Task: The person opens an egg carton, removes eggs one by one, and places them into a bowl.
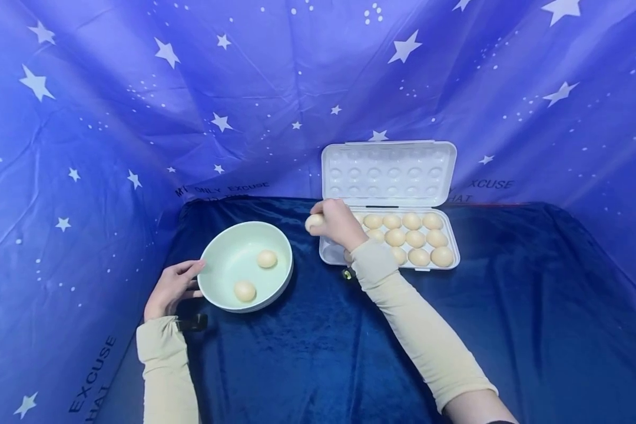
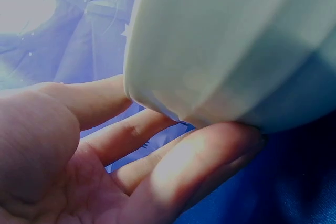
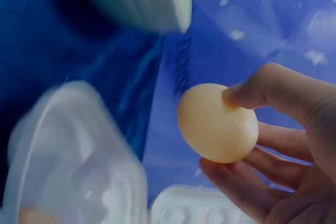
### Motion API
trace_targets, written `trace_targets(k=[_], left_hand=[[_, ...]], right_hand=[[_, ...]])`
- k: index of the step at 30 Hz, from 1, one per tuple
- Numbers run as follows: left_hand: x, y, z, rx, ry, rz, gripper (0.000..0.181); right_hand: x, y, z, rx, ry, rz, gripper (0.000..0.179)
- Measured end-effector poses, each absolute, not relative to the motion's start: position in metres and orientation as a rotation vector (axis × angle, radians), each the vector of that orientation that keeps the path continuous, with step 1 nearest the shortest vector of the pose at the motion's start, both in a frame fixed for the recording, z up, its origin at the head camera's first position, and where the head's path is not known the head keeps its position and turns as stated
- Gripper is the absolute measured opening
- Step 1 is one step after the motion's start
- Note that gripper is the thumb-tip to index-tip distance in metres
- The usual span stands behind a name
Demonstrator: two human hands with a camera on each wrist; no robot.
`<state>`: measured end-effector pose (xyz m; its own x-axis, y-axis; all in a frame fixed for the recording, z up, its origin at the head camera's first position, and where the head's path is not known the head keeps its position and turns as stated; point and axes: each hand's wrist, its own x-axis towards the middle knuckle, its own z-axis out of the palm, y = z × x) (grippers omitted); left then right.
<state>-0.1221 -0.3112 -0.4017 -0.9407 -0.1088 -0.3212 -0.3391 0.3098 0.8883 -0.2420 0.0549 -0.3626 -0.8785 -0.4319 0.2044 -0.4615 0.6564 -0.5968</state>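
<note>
A pale green bowl (image 1: 228,253) stands on the dark blue cloth with two eggs, one egg (image 1: 267,258) towards the right and another egg (image 1: 245,291) near the front. My left hand (image 1: 174,287) touches the bowl's left side at the rim and outer wall, its fingers extended; some fingertips are hidden behind the bowl in the left wrist view. Between thumb and fingers, my right hand (image 1: 340,222) pinches a beige egg (image 3: 218,123), held up over the left end of the egg carton (image 1: 324,250). Rows of eggs (image 1: 415,238) fill the carton's right part.
The carton's clear lid (image 1: 389,174) stands raised behind it, against the blue star-patterned curtain (image 1: 275,88). Dark blue cloth (image 1: 307,347) covers the table in front. A small dark device (image 1: 192,322) sits at the left wrist.
</note>
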Motion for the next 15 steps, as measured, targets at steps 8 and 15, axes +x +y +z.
trace_targets(k=[8, 15], left_hand=[[-0.122, -0.311, -0.402, -0.408, 2.34, 1.737, 0.064], [-0.122, -0.312, -0.403, -0.403, 2.318, 1.758, 0.065]], right_hand=[[-0.213, 0.024, -0.348, 0.978, -2.783, 0.998, 0.031], [-0.196, 0.0, -0.356, 1.087, -2.799, 0.917, 0.032]])
